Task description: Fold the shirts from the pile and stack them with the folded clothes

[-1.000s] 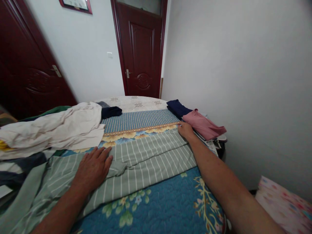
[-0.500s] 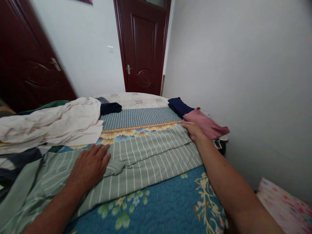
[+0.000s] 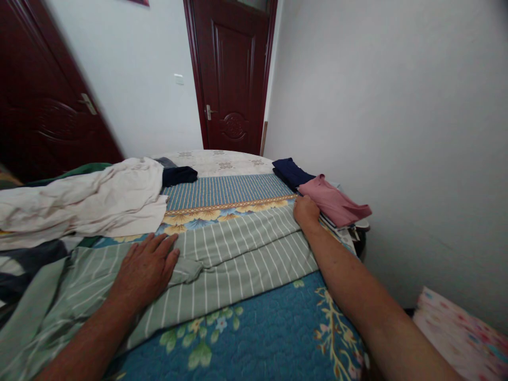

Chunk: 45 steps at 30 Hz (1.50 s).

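Note:
A green garment with white stripes (image 3: 242, 254) lies long and flat across the bed, partly folded over itself, its left part rumpled. My left hand (image 3: 148, 270) rests palm down on it, left of centre, with the fingers spread. At its far right end, my right hand (image 3: 307, 211) is closed with the fingers curled round the garment's edge. The fingertips there are mostly hidden.
White cloth (image 3: 91, 198) and dark clothes (image 3: 32, 270) lie piled at the left. A folded navy garment (image 3: 293, 172) and a pink one (image 3: 333, 201) sit at the right edge. Beneath is a blue floral quilt (image 3: 262, 338). A pink patterned object (image 3: 456, 333) stands lower right.
My right hand has moved slightly left and its fingers have curled in, drawing the garment's right end a little left. My left hand has stayed in place.

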{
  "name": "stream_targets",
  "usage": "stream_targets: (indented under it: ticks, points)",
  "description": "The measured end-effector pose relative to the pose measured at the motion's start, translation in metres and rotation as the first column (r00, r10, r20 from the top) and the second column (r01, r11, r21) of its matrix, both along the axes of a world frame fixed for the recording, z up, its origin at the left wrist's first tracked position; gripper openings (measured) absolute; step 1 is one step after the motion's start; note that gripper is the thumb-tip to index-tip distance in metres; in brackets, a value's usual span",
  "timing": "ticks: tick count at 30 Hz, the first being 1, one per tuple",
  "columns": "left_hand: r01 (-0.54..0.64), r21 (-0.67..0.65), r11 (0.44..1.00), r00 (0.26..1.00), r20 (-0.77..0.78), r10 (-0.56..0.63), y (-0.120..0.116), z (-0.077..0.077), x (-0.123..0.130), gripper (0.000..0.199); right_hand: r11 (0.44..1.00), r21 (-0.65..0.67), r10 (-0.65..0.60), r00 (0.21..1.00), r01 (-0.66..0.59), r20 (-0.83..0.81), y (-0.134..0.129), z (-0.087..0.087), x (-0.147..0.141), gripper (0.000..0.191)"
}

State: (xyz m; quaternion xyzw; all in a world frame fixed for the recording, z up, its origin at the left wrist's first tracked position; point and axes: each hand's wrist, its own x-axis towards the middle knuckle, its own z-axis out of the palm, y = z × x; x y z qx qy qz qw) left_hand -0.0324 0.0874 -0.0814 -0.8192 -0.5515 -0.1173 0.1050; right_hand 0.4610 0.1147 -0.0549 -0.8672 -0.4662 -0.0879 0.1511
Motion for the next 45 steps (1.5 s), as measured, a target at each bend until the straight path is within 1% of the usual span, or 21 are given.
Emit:
stream_targets:
  ticks: [2, 3, 5, 6, 7, 9, 11, 12, 13, 15, 17, 20, 24, 26, 28, 31, 34, 37, 41, 43, 45]
  points:
    - [0.0, 0.008, 1.0, 1.0, -0.003, 0.0, -0.001, 0.001, 0.001, 0.062, 0.999, 0.014, 0.034, 0.996, -0.035, 0.077, -0.005, 0.006, -0.004, 0.051]
    - [0.0, 0.009, 1.0, 1.0, -0.005, 0.0, -0.001, 0.001, 0.001, 0.062, 0.996, 0.03, 0.083, 0.99, -0.087, 0.117, -0.008, 0.009, -0.009, 0.05]
    - [-0.007, 0.004, 1.0, 1.0, -0.006, 0.007, -0.001, 0.001, 0.001, 0.063, 0.965, 0.053, 0.247, 0.956, -0.258, 0.161, -0.015, 0.016, -0.026, 0.046]
    - [-0.014, 0.0, 1.0, 1.0, -0.005, 0.014, -0.001, 0.001, 0.001, 0.063, 0.93, 0.061, 0.35, 0.923, -0.363, 0.16, -0.02, 0.017, -0.039, 0.044]
    - [-0.022, -0.004, 1.0, 1.0, -0.005, 0.022, -0.001, 0.0, 0.001, 0.063, 0.877, 0.062, 0.464, 0.874, -0.476, 0.146, -0.026, 0.018, -0.055, 0.042]
    - [-0.039, -0.011, 0.999, 0.999, -0.004, 0.039, -0.001, -0.001, 0.001, 0.063, 0.736, 0.061, 0.667, 0.738, -0.674, 0.1, -0.04, 0.013, -0.093, 0.045]
    - [-0.049, -0.019, 0.999, 0.999, -0.007, 0.049, 0.0, -0.001, 0.001, 0.063, 0.585, 0.014, 0.81, 0.585, -0.811, 0.038, -0.056, 0.005, -0.13, 0.058]
    - [-0.052, -0.023, 0.998, 0.999, -0.012, 0.052, 0.0, -0.002, 0.001, 0.064, 0.539, -0.015, 0.842, 0.539, -0.842, -0.001, -0.063, 0.0, -0.147, 0.066]
    - [-0.055, -0.028, 0.998, 0.998, -0.018, 0.054, 0.001, -0.002, 0.001, 0.065, 0.511, -0.044, 0.857, 0.513, -0.858, -0.044, -0.069, -0.005, -0.16, 0.073]
    - [-0.058, -0.035, 0.998, 0.998, -0.026, 0.057, 0.001, -0.002, 0.0, 0.067, 0.495, -0.085, 0.857, 0.502, -0.865, -0.115, -0.076, -0.011, -0.175, 0.082]
    - [-0.058, -0.038, 0.998, 0.998, -0.027, 0.057, 0.0, -0.002, 0.0, 0.067, 0.526, -0.096, 0.831, 0.535, -0.845, -0.151, -0.075, -0.013, -0.174, 0.085]
    - [-0.073, -0.037, 0.997, 0.997, -0.01, 0.073, 0.0, -0.003, -0.001, 0.067, 0.63, -0.098, 0.755, 0.637, -0.77, -0.151, -0.063, -0.014, -0.152, 0.087]
    - [-0.122, -0.07, 0.99, 0.992, 0.037, 0.124, 0.001, -0.004, -0.002, 0.065, 0.782, -0.132, 0.601, 0.793, -0.609, -0.098, -0.046, -0.018, -0.104, 0.082]
    - [-0.132, -0.091, 0.987, 0.989, 0.054, 0.137, 0.001, -0.003, -0.002, 0.065, 0.841, -0.153, 0.514, 0.855, -0.519, -0.075, -0.042, -0.02, -0.077, 0.08]
    - [-0.128, -0.103, 0.986, 0.989, 0.06, 0.134, 0.0, -0.002, -0.001, 0.066, 0.883, -0.175, 0.43, 0.9, -0.436, -0.069, -0.042, -0.02, -0.051, 0.08]
    - [-0.124, -0.103, 0.987, 0.989, 0.062, 0.131, -0.001, -0.001, 0.001, 0.067, 0.922, -0.193, 0.332, 0.942, -0.335, -0.044, -0.044, -0.018, -0.018, 0.08]
    - [-0.123, -0.101, 0.987, 0.988, 0.08, 0.131, -0.002, -0.001, 0.003, 0.067, 0.939, -0.166, 0.31, 0.95, -0.301, 0.032, -0.048, -0.015, 0.001, 0.071]
    - [-0.113, -0.096, 0.989, 0.986, 0.113, 0.124, -0.003, -0.001, 0.003, 0.064, 0.952, -0.114, 0.297, 0.949, -0.285, 0.108, -0.055, -0.015, 0.004, 0.057]
    - [-0.12, -0.111, 0.987, 0.985, 0.11, 0.132, -0.003, -0.001, 0.004, 0.065, 0.986, -0.066, 0.161, 0.972, -0.151, 0.171, -0.07, -0.016, 0.001, 0.047]
    - [-0.12, -0.112, 0.986, 0.984, 0.119, 0.133, -0.004, 0.0, 0.005, 0.066, 0.995, -0.059, 0.093, 0.984, -0.085, 0.151, -0.076, -0.013, 0.003, 0.046]
    - [-0.121, -0.116, 0.986, 0.982, 0.13, 0.136, -0.004, 0.002, 0.006, 0.066, 0.994, -0.098, 0.049, 0.997, -0.043, 0.06, -0.08, -0.007, 0.008, 0.048]
